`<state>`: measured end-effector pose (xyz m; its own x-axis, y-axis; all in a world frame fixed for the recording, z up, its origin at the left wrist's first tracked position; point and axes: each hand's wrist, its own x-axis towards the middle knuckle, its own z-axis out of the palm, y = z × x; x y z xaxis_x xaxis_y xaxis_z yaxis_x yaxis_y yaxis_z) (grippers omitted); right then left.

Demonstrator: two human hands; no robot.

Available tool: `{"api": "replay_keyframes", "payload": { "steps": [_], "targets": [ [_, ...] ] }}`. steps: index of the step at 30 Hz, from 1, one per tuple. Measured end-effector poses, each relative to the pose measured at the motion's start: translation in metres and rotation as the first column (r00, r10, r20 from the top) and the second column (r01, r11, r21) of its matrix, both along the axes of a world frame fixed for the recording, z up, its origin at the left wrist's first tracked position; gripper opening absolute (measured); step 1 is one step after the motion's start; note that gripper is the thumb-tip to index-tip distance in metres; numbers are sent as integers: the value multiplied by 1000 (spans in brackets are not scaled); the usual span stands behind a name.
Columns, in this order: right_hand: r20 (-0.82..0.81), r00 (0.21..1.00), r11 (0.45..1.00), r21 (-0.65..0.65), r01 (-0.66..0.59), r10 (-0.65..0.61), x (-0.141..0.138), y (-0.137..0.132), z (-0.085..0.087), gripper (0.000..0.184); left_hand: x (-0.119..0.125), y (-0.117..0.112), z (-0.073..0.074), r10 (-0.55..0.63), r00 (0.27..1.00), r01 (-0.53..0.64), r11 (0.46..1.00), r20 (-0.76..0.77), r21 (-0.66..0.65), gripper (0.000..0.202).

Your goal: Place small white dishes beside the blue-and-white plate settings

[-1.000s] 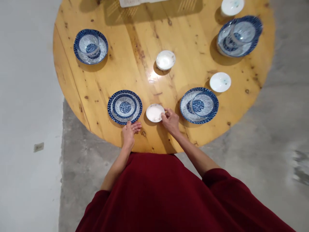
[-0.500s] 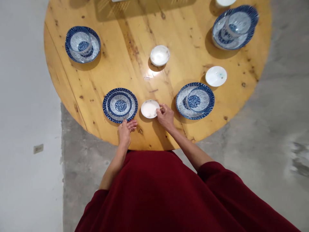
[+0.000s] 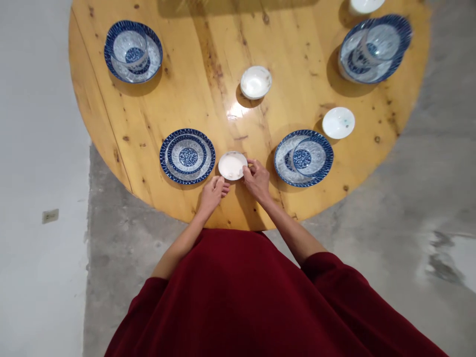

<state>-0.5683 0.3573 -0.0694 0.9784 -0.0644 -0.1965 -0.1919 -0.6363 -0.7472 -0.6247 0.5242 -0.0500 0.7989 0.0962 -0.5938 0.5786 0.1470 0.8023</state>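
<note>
The left hand lay open, fingertips just below the small white dish. The right hand pinched that dish's right rim. It sat between two blue-patterned plates on the round wooden worktop, over grey concrete floor.

No text, label, brand, number or sign can be read anywhere; the dishes carry only blue patterns.

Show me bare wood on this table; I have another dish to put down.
Widest bare patch: round wooden table between far-left blue patterned bowl set and centre small white dish. Crowded: near edge, both hands at white saucer.
</note>
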Motion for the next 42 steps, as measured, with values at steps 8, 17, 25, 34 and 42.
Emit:
{"api": "replay_keyframes", "payload": {
  "steps": [8, 17, 25, 34, 42],
  "targets": [
    [37, 997, 997, -38, -65, 66, -2, -4, 7, 43, 16, -6, -5, -70, 997, 74, 992, -43, 106, 34],
    [-11, 998, 998, -1, -58, 58, -8, -6, 10, 42, 13, -5, -1, -107, 993, 112, 984, -47, 138, 31],
    [-28, 998, 998, 6, -62, 62, -7, -6, 10, 45, 14, -5, 2, -102, 993, 110, 984, -65, 140, 32],
    [-47, 995, 996, -12, -84, 83, -4, -4, 10, 42, 13, -5, -2, -78, 995, 85, 988, -63, 125, 31],
    [-87, 988, 990, -48, -135, 130, -2, 0, 20, 46, 13, -1, -5, -93, 994, 100, 986, -59, 136, 31]
  ]
}}
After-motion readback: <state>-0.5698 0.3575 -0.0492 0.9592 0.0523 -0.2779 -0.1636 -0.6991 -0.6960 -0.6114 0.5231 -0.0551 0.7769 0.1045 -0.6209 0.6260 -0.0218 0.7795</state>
